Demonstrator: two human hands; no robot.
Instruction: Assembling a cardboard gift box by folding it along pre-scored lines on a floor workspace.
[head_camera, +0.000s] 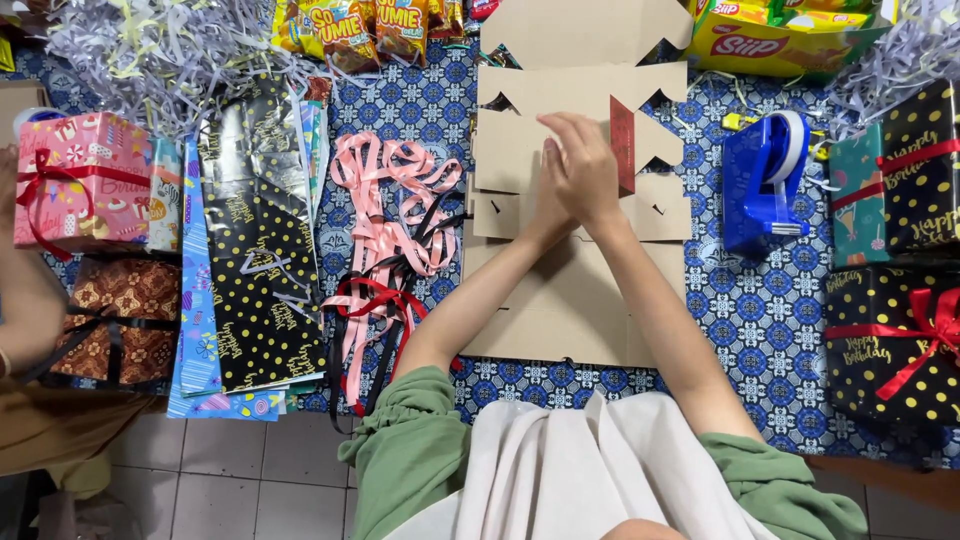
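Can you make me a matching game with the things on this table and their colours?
Things:
1. tape dispenser
2. flat cardboard box
3. ribbon pile
4. wrapped gift with red bow

Colours:
A. pink
B. black with gold dots
C. blue
D. brown

Pairs: 1-C, 2-D, 3-A, 4-B

Matt brown cardboard box blank (560, 300); glossy satin ribbons (385, 215); shiny plastic tape dispenser (760, 185); glossy foil wrapping paper (255, 250).
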